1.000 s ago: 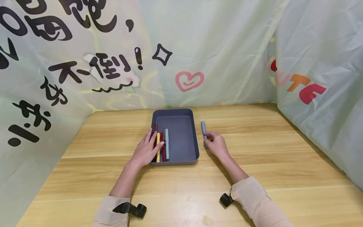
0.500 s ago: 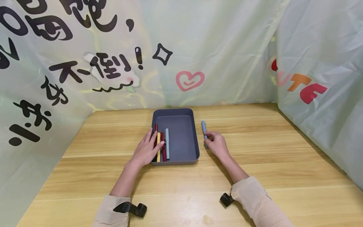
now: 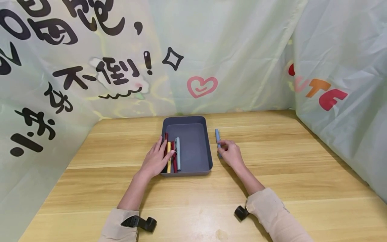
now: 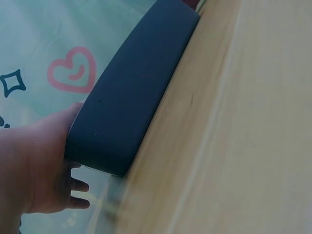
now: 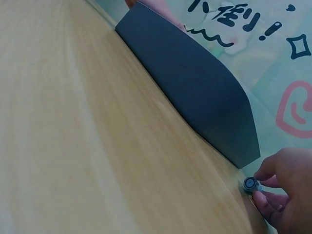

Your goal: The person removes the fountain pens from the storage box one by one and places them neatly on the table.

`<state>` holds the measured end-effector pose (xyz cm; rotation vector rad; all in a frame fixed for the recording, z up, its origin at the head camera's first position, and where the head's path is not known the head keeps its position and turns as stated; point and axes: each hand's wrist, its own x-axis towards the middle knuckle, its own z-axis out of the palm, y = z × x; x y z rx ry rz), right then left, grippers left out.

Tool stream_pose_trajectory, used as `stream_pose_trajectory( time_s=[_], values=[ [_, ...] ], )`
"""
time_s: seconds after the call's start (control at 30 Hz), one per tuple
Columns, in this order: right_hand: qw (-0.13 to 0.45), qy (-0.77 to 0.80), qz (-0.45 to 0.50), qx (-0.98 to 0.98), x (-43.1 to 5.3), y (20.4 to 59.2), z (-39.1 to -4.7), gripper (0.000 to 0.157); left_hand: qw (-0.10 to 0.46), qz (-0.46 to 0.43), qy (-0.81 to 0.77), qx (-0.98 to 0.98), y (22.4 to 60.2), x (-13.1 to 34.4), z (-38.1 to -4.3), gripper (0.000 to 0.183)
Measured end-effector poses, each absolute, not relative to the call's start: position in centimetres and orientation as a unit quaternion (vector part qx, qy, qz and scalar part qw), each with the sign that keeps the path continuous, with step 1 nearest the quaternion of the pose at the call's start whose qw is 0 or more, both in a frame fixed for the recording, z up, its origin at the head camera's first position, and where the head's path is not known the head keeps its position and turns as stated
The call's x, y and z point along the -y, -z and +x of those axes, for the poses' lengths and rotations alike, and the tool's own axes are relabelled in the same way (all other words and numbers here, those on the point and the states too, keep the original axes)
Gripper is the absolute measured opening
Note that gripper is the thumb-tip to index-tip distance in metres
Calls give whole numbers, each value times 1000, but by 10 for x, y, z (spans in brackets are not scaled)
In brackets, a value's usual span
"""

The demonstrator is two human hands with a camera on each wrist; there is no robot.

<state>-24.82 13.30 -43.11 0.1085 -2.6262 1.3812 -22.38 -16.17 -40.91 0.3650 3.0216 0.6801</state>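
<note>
A dark grey rectangular tray [image 3: 195, 148] stands on the table. Along its left side lie several pens: a yellow pen [image 3: 169, 159], a dark red pen [image 3: 174, 164], a pale blue-grey pen [image 3: 178, 156] and another dark red one, partly hidden by my hand. My left hand [image 3: 153, 162] rests over the tray's left wall, fingers fairly straight, thumb reaching across the pens. Just right of the tray, my right hand [image 3: 231, 154] pinches a blue pen [image 3: 217, 135] between thumb and fingers. In the right wrist view, the pen's round end [image 5: 250, 184] shows at the fingertips.
The wooden table [image 3: 287, 174] runs back to a pale printed curtain [image 3: 235, 50], which also closes off the left and right sides. Black wrist cameras sit on both sleeves, the left camera [image 3: 149, 224] and the right camera [image 3: 241, 213] near the tabletop.
</note>
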Motion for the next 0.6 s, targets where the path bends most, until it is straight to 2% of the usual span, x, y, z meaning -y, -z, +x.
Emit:
stream_pose_trajectory(
  time_s=[0.4, 0.6],
  values=[
    [103, -461, 24, 881, -133, 428, -250, 26, -19, 103, -229, -968, 406, 169, -229, 67],
    [113, -466, 32, 877, -131, 421, -249, 29, -7, 91, -231, -969, 410, 171, -231, 63]
  ],
)
